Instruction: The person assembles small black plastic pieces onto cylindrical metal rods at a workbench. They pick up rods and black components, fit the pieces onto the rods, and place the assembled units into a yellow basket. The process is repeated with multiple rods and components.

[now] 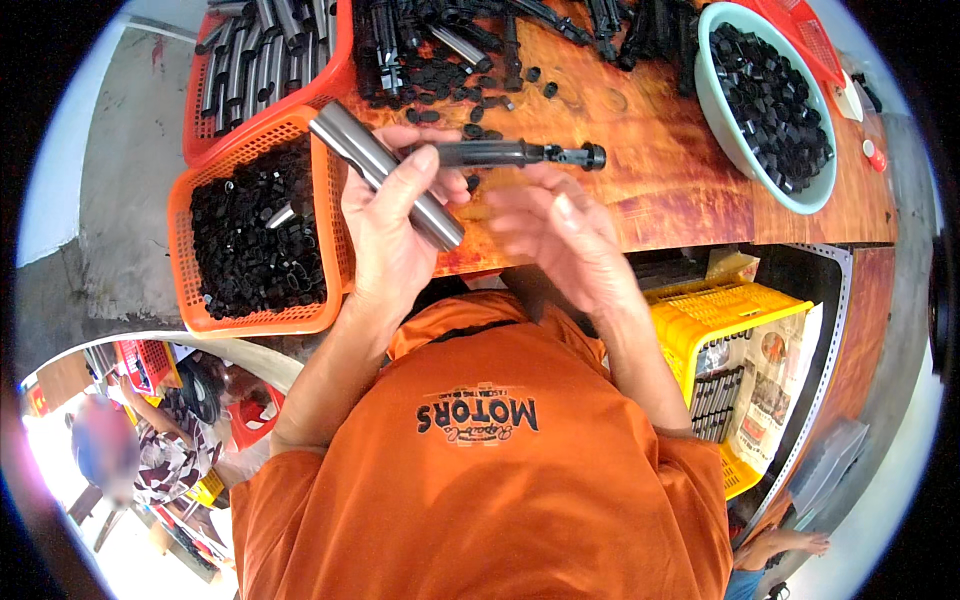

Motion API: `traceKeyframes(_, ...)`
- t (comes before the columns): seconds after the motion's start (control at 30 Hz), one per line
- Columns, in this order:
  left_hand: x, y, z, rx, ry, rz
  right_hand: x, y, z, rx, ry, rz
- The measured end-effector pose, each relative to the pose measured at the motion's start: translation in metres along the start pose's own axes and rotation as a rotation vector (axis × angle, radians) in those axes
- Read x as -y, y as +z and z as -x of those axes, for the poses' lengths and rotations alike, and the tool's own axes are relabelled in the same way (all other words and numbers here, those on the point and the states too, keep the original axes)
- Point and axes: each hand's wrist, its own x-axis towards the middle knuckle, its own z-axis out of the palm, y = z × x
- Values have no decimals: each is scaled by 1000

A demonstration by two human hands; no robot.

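My left hand [385, 215] is closed around a silver metal tube [360, 150], which slants from upper left to lower right over the table's near edge. The same hand's thumb and fingers also pinch one end of a slim black rod-shaped part [490, 153]. That part points to the right and has a notched section and a round knob at its far end. Just below the knob, my right hand [565, 225] is slightly blurred, with its fingers apart and nothing visible in them.
Orange baskets hold small black parts [255, 240] and silver tubes [265, 60]. Black rods and loose caps lie on the wooden table [640, 130]. A pale green basin [715, 110] of black pieces stands right. Below it is a yellow crate [715, 310]. Other people are at the lower edges.
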Motion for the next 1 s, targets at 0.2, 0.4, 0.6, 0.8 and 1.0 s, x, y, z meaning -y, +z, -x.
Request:
traceKeyframes(0.2,12,11,30,56,-53,-253,-3,20,-27,-239,-316,161)
traceKeyframes(0.4,-20,-3,4,88,-142,-459,33,6,-8,276,198,456)
traceKeyframes(0.6,-24,5,-10,166,-301,-254,19,13,-7,311,159,523)
traceKeyframes(0.8,-16,5,-9,103,-366,-127,22,24,-5,190,192,600)
traceKeyframes(1.0,-12,-3,-10,106,-460,-2,20,22,-6,178,196,658)
